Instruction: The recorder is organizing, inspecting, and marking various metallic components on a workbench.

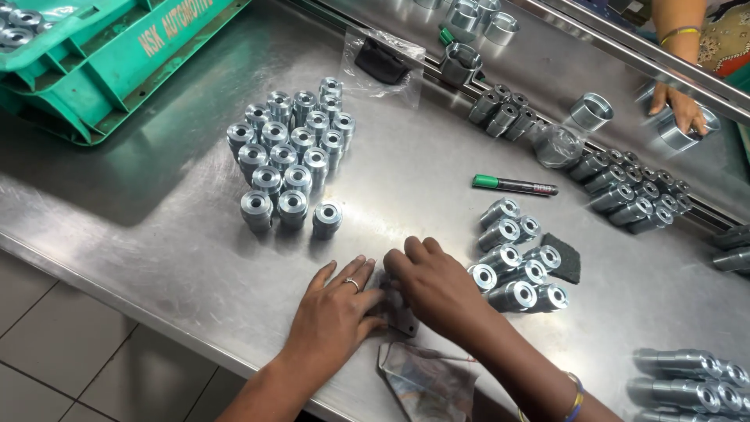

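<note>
The steel surface (180, 234) ran diagonally, its near edge cutting from the left side down toward the bottom centre, with tiled floor (70, 344) beyond it. Both hands worked just inside that edge, on a bare stretch of metal lying between a block of upright machined cylinders (293, 156) to the far left and a cluster of cylinders lying on their sides (516, 262) just to the right. The left hand (332, 309) lay palm down, a ring on one finger, its fingers spread apart and flat, the fingertips touching a small dark grey pad (400, 312). The right hand (433, 285) reached in from the right with the wrist bent, its fingers curled together over the same pad, pressing on it; whether they pinched it could not be told. The pad lay on the surface between the two hands, close to the near edge, with a crumpled clear plastic bag (426, 379) just beside it at the very edge. A second dark pad (564, 256) sat against the lying cylinders, and a green-capped marker (514, 185) lay farther back. A teal crate (117, 55) filled the far left corner. Across a rail, another person's hand (678, 105) rested on a larger metal ring (681, 129).
</note>
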